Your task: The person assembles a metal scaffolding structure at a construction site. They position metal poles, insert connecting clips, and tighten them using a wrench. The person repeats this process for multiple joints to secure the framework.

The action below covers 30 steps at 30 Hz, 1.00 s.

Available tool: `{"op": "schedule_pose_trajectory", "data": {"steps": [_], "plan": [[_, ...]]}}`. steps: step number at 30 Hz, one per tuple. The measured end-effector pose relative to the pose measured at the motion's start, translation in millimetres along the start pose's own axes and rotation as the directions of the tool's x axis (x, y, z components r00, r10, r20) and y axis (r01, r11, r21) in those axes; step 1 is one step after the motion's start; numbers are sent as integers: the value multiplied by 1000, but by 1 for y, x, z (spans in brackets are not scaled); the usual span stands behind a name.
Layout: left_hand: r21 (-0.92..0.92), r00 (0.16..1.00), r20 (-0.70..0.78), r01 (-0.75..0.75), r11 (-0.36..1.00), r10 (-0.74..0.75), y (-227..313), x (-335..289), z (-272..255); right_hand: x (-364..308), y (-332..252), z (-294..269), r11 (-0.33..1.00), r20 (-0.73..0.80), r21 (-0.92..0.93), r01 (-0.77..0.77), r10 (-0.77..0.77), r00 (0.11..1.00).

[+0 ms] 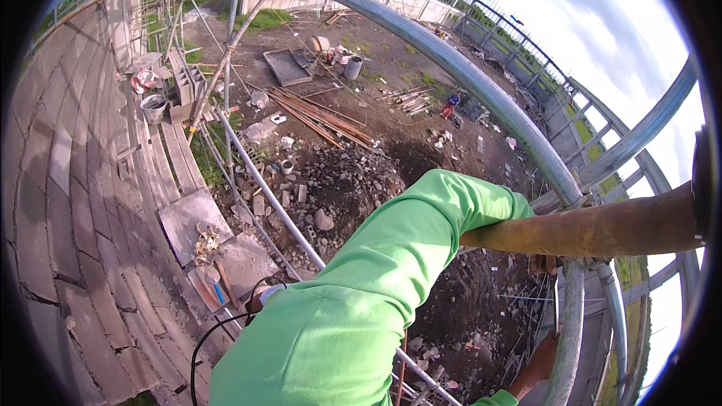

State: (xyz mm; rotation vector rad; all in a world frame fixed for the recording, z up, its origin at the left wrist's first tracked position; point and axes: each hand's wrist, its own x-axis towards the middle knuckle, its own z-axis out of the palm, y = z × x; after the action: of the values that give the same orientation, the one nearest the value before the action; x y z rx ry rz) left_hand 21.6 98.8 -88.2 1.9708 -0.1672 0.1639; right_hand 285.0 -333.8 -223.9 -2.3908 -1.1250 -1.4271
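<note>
My left arm, in a bright green sleeve, stretches across to the scaffold joint at the right. Its cuff goes behind a thick rusty brown pole, which hides most of my left hand; only a little skin seems to show beneath the pole. At the lower right, my right hand is closed on a slim metal tool pointing up toward the joint. A grey upright pipe stands just beside that hand. A long curved-looking grey pipe meets the brown pole at this joint.
A grey block wall runs along the left. On the scaffold planks are a bucket, several blocks and a blue-handled tool. Far below lie rubble, timber and a shallow tray. A black cable hangs nearby.
</note>
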Motion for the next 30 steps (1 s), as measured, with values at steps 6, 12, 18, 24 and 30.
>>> {"op": "schedule_pose_trajectory", "data": {"steps": [6,12,18,24,30], "plan": [[-27,1000,-24,-11,1000,10,-4,-13,0,15,1,12,999,10,39,3,-4,1000],[-8,999,-11,50,999,-50,5,-20,7,36,-10,44,996,-9,85,-21,22,1000],[31,995,-2,99,995,-99,13,-27,13,110,-29,84,992,-23,123,-10,13,1000],[51,991,0,132,990,-132,17,-28,16,183,-47,115,985,-11,174,-10,12,1000],[62,988,22,154,986,-155,22,-22,23,194,-67,129,977,2,210,-27,27,1000]]}}
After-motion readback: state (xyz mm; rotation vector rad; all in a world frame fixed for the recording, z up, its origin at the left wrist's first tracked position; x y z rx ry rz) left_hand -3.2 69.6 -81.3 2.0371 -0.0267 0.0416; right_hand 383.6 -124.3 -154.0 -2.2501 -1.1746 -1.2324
